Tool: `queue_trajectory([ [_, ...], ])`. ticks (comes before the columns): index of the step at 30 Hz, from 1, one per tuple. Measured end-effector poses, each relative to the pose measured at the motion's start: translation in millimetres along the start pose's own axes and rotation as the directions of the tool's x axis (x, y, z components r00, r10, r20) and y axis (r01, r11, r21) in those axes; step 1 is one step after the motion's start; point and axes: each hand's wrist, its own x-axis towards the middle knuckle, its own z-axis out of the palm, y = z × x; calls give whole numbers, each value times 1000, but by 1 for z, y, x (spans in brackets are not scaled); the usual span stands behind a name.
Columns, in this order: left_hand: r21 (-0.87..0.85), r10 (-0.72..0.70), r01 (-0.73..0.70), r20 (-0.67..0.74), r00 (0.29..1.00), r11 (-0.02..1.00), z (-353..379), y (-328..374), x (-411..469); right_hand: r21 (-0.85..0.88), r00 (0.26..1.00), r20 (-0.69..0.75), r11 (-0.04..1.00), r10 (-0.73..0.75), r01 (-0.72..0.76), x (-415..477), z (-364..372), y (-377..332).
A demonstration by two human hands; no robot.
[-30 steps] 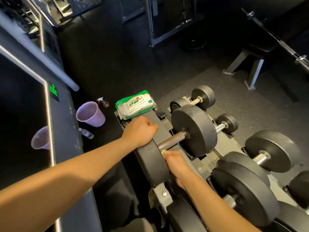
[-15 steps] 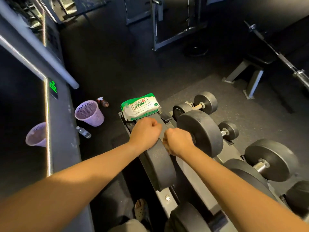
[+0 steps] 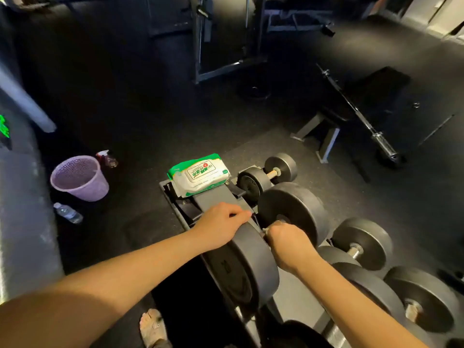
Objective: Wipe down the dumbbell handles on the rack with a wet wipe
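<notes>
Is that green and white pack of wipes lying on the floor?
No, the pack of wipes sits on the far end of the dumbbell rack, above the floor.

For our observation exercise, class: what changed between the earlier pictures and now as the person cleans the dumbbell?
The right hand moved from the near end of the handle up over it, and now grips and hides it. The left hand still holds the near plate; the wipe pack stayed at the end of the rack.
</notes>
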Motion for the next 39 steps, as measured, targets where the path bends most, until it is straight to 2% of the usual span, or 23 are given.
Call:
queue_trajectory([
  [2,-79,64,-56,112,992,995,-9,-8,2,121,990,141,993,-28,11,-4,-1,-2],
  [4,-79,106,-92,200,974,993,-24,-15,5,216,994,107,976,16,-39,-2,-11,2],
  [6,-86,115,-99,206,972,991,-49,-25,8,244,994,68,965,83,-97,3,-34,-6],
  [10,-235,148,-115,127,981,965,-117,-45,8,438,995,-46,897,92,-63,26,-95,-75],
  [12,-311,135,-106,75,988,945,-156,-56,4,578,996,-82,816,42,14,49,-117,-124],
  [15,-347,131,-152,-83,988,925,-217,-81,-5,744,989,-143,653,-49,140,91,-140,-201],
  [17,-350,68,-138,-205,976,926,-261,-98,-14,820,987,-130,549,-98,163,120,-148,-251],
  [21,-364,-116,-21,-350,930,931,-339,-150,-28,876,975,-50,460,-215,147,180,-159,-344],
  [24,-557,-317,36,-418,851,830,-385,-203,-22,901,953,-28,406,-301,155,224,-166,-407],
  [27,-784,-515,1,-407,754,621,-427,-252,-9,896,915,-34,394,-401,206,277,-169,-464],
  [30,-895,-589,-42,-328,738,445,-467,-296,9,867,903,-13,445,-430,225,344,-169,-514],
  [33,-911,-665,-3,-302,683,411,-501,-336,36,872,890,57,456,-453,176,417,-169,-560],
  [37,-932,-821,60,-282,495,357,-545,-380,80,890,876,231,455,-424,-14,502,-167,-612],
  [39,-932,-857,97,-275,435,348,-567,-402,100,884,867,312,452,-388,-116,535,-168,-632],
])
